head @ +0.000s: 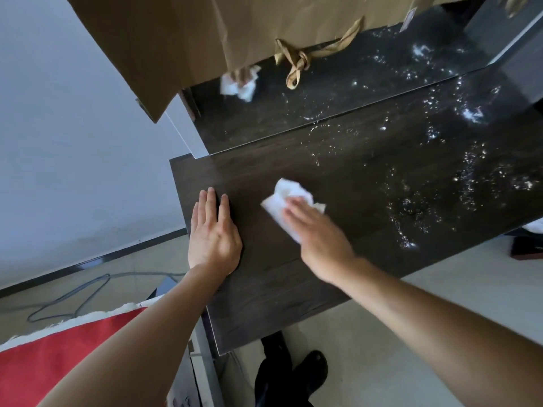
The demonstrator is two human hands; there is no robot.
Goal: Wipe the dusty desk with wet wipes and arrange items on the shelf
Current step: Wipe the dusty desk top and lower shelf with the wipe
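The dark wooden desk (293, 283) runs from the lower middle to the right edge, and its right part is speckled with white dust (470, 177). My right hand (317, 233) presses a crumpled white wet wipe (289, 192) flat on the desk with straight fingers; the hand is blurred. My left hand (213, 233) lies flat, palm down, on the desk near its left edge. A glossy dark back panel (338, 92) behind the desk mirrors the wipe and a hand.
A brown paper bag (182, 39) with tan ribbon handles (296, 66) hangs over the back left. A grey wall is on the left. On the floor lie a grey cable (73, 298), a red cloth (58, 356) and black slippers (311, 374).
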